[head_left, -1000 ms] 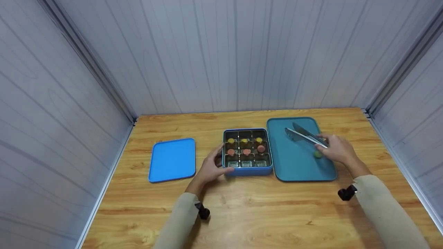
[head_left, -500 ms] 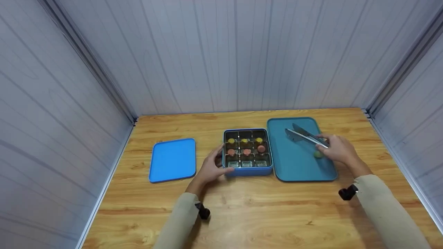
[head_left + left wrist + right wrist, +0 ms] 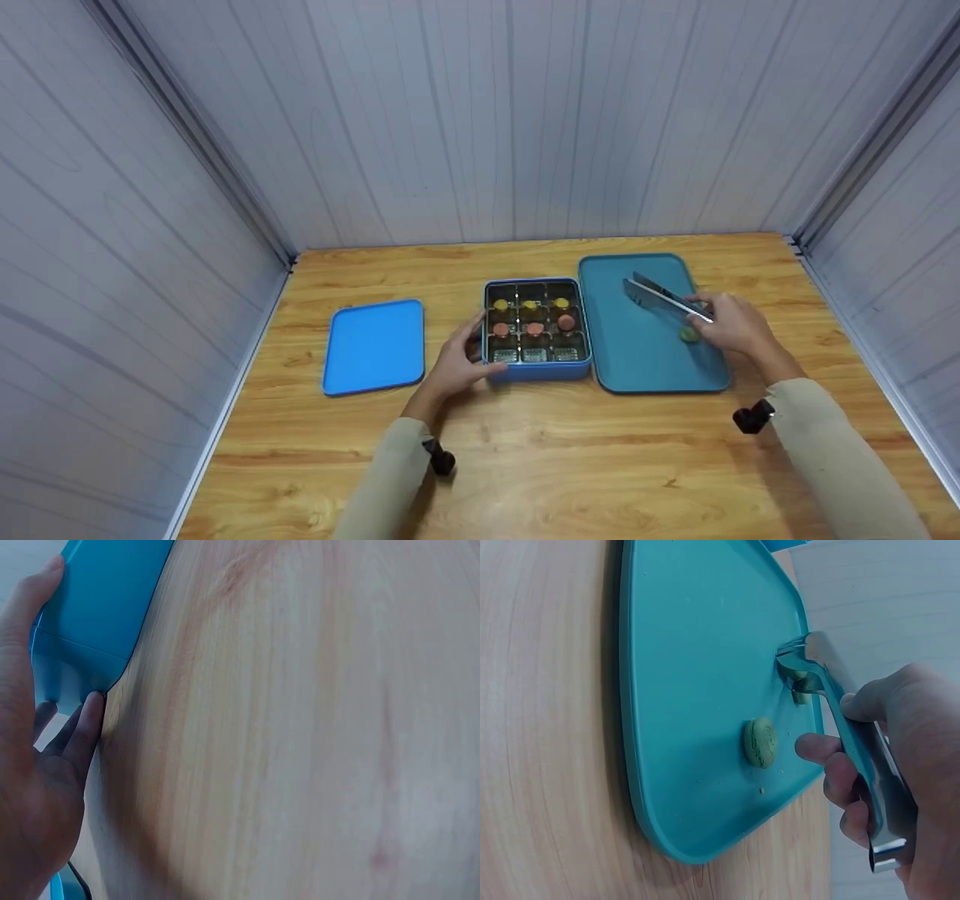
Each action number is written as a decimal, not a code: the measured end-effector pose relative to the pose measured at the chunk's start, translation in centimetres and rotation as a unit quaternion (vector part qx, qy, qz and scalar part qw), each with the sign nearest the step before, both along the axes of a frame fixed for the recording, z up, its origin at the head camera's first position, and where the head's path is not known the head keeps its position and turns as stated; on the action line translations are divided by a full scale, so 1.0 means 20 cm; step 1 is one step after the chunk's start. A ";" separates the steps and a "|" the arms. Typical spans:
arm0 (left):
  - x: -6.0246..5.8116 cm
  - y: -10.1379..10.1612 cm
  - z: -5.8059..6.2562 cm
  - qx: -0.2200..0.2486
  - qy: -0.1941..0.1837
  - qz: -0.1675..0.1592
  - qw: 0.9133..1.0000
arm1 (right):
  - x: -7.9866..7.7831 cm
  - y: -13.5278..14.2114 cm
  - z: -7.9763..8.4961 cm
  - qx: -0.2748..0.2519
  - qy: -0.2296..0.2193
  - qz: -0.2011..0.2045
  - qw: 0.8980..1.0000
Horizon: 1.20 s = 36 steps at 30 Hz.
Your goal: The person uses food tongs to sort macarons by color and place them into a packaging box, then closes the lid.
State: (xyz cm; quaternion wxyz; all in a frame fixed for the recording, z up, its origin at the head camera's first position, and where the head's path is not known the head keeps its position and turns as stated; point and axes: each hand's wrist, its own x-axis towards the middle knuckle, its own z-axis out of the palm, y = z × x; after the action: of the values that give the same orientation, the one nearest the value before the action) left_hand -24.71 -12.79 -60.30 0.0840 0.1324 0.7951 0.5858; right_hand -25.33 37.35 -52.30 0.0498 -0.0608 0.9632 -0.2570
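Note:
My left hand (image 3: 452, 366) touches the near left corner of a blue box (image 3: 547, 371), thumb along the front and fingers on the left side. A dark divided insert inside holds yellow macarons (image 3: 530, 305) at the back and pink macarons (image 3: 535, 328) in the middle row; the front compartments show bare bottoms. My right hand (image 3: 733, 324) grips metal tongs (image 3: 855, 735) over a teal tray (image 3: 637, 367). In the right wrist view a green macaron (image 3: 801, 696) sits between the tong tips, partly hidden. Another green macaron (image 3: 760, 742) lies on the tray nearer the hand.
A flat bright blue lid (image 3: 375, 347) lies left of the box on the wooden table (image 3: 555, 465). Grey panel walls (image 3: 480, 120) stand behind and at both sides. The tray sits right beside the box. Small crumbs dot the tray.
The tong arms have drawn closer together, and their tips have shifted slightly to the right. My left hand and the box have stayed in place.

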 end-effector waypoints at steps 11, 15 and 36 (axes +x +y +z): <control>0.00 0.00 0.00 -0.005 0.001 -0.009 1.000 | 0.01 0.03 0.01 -0.001 0.008 -0.003 1.000; 0.00 0.00 0.00 -0.014 -0.005 -0.006 1.000 | 0.00 0.03 0.02 0.000 0.011 -0.002 1.000; 0.00 -0.01 0.01 -0.049 0.003 0.014 0.999 | 0.02 0.00 0.11 -0.010 0.039 0.010 0.999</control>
State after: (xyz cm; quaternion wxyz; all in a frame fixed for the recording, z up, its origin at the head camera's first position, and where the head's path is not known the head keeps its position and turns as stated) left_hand -24.75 -12.98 -60.18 0.0798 0.1189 0.8250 0.5466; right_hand -25.02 37.38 -50.11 0.0142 -0.0804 0.9613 -0.2631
